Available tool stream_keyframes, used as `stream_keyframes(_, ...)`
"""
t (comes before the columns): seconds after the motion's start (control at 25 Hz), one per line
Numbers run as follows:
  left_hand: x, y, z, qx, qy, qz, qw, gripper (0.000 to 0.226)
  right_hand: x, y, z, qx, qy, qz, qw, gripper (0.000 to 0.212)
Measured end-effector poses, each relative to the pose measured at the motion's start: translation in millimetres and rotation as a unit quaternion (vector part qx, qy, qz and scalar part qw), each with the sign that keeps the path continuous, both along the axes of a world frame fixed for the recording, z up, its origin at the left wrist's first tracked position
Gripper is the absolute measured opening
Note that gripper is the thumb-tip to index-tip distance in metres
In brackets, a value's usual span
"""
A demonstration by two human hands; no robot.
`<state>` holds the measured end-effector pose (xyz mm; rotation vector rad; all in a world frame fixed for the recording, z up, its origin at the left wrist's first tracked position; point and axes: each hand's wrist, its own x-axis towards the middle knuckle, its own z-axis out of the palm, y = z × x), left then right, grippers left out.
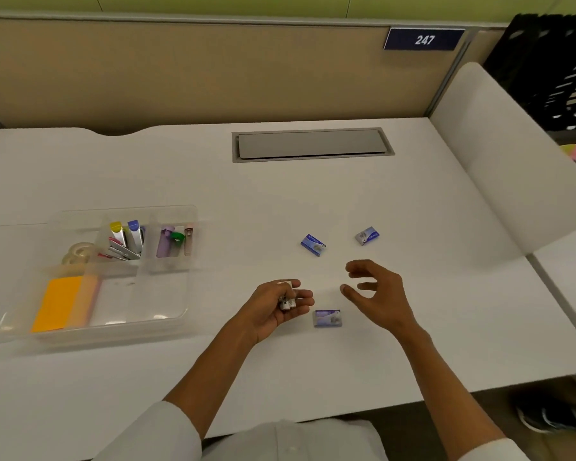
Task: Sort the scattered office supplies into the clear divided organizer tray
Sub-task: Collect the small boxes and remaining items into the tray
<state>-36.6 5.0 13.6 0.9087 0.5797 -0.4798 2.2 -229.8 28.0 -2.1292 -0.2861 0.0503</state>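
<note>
The clear divided organizer tray (120, 332) sits at the left of the white desk. It holds tape rolls (77, 253), staplers (127, 241), small tubes with a green item (175, 242), and orange and pink sticky note pads (62, 304). Three small blue staple boxes lie loose: one (313, 244), one (367, 235), one (327, 318) between my hands. My left hand (276, 306) is closed around small white erasers (287, 302). My right hand (378, 292) hovers with fingers spread and curled, holding nothing.
A grey cable cover (313, 144) is set into the desk at the back. A beige partition with a "247" plate (424, 39) stands behind. A white divider (499, 161) and a black mesh rack (552, 71) are at the right.
</note>
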Motion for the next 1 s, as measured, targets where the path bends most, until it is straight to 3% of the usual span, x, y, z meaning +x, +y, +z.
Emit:
stream_keyframes(0.12, 2, -13, 0, -0.012, 0.001, -0.007, 1.000, 0.032, -1, -31, 0, -0.038, -0.006, -0.115, 0.993, 0.031)
stream_keyframes(0.24, 7, -25, 2, -0.018, -0.002, -0.005, 1.000, 0.034, -2, -43, -4, -0.211, 0.036, -0.220, 0.952, 0.044)
stream_keyframes(0.36, 9, -36, 4, -0.026, -0.002, 0.004, 1.000, 0.033, 0, -40, -13, -0.321, 0.093, -0.224, 0.915, 0.063)
stream_keyframes(0.52, 8, -41, 5, -0.056, 0.016, 0.022, 0.998, 0.031, 14, -39, -20, -0.360, 0.100, -0.216, 0.902, 0.056)
stream_keyframes(0.84, 7, -36, 7, -0.117, 0.017, 0.030, 0.992, 0.042, 25, -44, -19, -0.312, 0.135, -0.191, 0.921, 0.054)
stream_keyframes(1.0, 7, -23, 10, -0.130, 0.013, 0.026, 0.991, 0.047, 21, -12, 16, -0.054, 0.014, -0.064, 0.996, 0.055)
